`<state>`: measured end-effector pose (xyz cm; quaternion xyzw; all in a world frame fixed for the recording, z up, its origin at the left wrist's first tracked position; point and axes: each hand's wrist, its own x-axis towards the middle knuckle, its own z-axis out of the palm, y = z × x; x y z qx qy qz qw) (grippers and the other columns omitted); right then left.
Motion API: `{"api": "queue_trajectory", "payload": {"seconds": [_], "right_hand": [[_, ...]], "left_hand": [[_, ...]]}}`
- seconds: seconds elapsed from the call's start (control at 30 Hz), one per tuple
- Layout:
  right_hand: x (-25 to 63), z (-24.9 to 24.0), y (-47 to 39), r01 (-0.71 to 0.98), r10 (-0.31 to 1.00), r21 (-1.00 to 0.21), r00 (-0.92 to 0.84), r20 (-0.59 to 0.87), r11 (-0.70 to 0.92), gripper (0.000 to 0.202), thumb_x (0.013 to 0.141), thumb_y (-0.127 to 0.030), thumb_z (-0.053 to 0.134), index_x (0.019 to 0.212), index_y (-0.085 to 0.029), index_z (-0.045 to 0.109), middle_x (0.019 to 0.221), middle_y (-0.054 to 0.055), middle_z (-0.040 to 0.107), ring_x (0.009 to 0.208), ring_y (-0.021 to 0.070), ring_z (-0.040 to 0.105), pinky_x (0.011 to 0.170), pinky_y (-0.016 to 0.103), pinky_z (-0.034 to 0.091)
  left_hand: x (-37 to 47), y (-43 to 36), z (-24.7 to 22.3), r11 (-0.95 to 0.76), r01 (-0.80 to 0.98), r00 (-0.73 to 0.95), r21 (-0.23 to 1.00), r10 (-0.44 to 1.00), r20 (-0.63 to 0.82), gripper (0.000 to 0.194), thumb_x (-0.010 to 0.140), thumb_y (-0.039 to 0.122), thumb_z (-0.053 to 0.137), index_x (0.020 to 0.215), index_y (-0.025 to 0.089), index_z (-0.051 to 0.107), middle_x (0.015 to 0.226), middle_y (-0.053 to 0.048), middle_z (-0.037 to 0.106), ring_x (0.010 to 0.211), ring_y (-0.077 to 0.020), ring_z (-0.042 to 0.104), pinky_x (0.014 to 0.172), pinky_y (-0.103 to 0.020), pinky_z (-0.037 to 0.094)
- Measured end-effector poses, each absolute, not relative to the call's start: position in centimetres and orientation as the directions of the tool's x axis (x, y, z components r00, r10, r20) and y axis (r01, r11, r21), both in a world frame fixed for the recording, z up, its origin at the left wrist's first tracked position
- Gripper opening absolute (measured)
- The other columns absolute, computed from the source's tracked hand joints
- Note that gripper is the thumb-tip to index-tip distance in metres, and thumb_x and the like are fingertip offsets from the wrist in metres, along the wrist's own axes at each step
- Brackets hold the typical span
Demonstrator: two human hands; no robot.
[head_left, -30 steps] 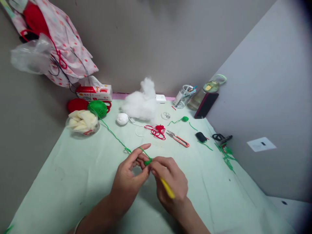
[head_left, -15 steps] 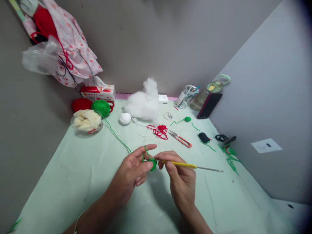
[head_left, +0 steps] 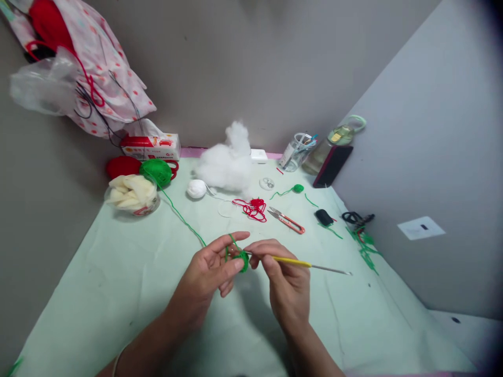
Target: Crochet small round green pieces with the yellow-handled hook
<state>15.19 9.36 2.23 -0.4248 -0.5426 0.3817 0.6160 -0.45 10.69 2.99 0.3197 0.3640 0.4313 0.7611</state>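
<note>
Between thumb and fingers, my left hand point(head_left: 210, 269) pinches a small green crochet piece point(head_left: 244, 262). Green yarn point(head_left: 181, 215) loops over its raised index finger and runs back to a green yarn ball point(head_left: 156, 172). My right hand point(head_left: 288, 283) grips a crochet hook point(head_left: 293, 261) with a yellow handle, held like a pen. The hook's front end meets the top of the green piece; its very tip is hidden by yarn and fingers. Its other metal end points out to the right.
Beyond my hands lie thread snips point(head_left: 286, 220), tangled red yarn point(head_left: 255, 209), a white yarn ball point(head_left: 196, 189) and white stuffing point(head_left: 226, 165). A plastic tub point(head_left: 135, 196) stands left. A jar of pens point(head_left: 297, 152), a phone point(head_left: 333, 166) and a bottle point(head_left: 318, 157) stand back right.
The whole view has shifted slightly, so things sit a little further left and up. The hook's yellow handle has tilted slightly; both hands keep their grips on the piece and hook.
</note>
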Motion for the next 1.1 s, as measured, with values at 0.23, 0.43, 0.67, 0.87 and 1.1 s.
{"api": "queue_trajectory", "payload": {"seconds": [0.23, 0.43, 0.67, 0.87, 1.1], "right_hand": [[15.0, 1.4, 8.1, 0.428, 0.796, -0.737, 0.066, 0.602, 0.522, 0.038, 0.092, -0.011, 0.070, 0.119, -0.036, 0.079, 0.102, 0.007, 0.077, 0.086, 0.0226, 0.071, 0.071, 0.037, 0.058], [15.8, 2.5, 9.2, -0.084, 0.922, -0.932, 0.197, 0.333, 0.354, 0.021, 0.102, -0.024, 0.061, 0.098, -0.030, 0.080, 0.085, 0.003, 0.073, 0.068, 0.0156, 0.063, 0.062, 0.031, 0.053], [15.6, 1.9, 9.7, -0.093, 0.962, -0.969, 0.170, 0.212, 0.230, 0.015, 0.097, -0.033, 0.070, 0.094, -0.025, 0.082, 0.084, 0.004, 0.074, 0.068, 0.0147, 0.062, 0.063, 0.030, 0.051], [15.8, 1.8, 9.9, -0.286, 0.984, -0.951, 0.163, 0.073, 0.118, 0.023, 0.092, -0.042, 0.075, 0.089, -0.021, 0.080, 0.079, 0.004, 0.073, 0.064, 0.0150, 0.062, 0.058, 0.029, 0.051], [16.0, 2.3, 9.7, -0.277, 0.986, -0.950, 0.117, 0.116, 0.144, 0.026, 0.102, -0.040, 0.062, 0.089, -0.021, 0.075, 0.081, 0.004, 0.075, 0.065, 0.0145, 0.065, 0.061, 0.028, 0.055]], "left_hand": [[0.3, 10.5, 2.9, 0.524, -0.542, 0.354, 0.656, 0.851, -0.387, 0.046, 0.082, 0.032, 0.086, 0.125, 0.020, 0.077, 0.072, 0.006, 0.051, 0.049, -0.0023, 0.030, 0.046, -0.017, 0.031], [-0.2, 11.2, 3.7, 0.543, -0.585, 0.343, 0.603, 0.839, -0.422, 0.042, 0.076, 0.023, 0.088, 0.116, 0.018, 0.080, 0.080, 0.004, 0.054, 0.051, -0.0012, 0.030, 0.047, -0.016, 0.032], [-0.3, 10.5, 2.7, 0.370, -0.359, 0.327, 0.857, 0.910, -0.255, 0.050, 0.088, 0.034, 0.080, 0.135, 0.022, 0.069, 0.091, -0.001, 0.064, 0.060, -0.0081, 0.053, 0.058, -0.024, 0.045], [-0.6, 10.6, 2.5, 0.354, -0.310, 0.351, 0.883, 0.905, -0.239, 0.063, 0.088, 0.036, 0.079, 0.147, 0.028, 0.059, 0.095, 0.000, 0.059, 0.052, -0.0048, 0.044, 0.047, -0.022, 0.038], [-0.7, 10.8, 2.5, 0.345, -0.311, 0.339, 0.886, 0.911, -0.236, 0.058, 0.085, 0.032, 0.081, 0.141, 0.029, 0.064, 0.093, 0.002, 0.057, 0.051, -0.0043, 0.042, 0.043, -0.020, 0.033]]}}
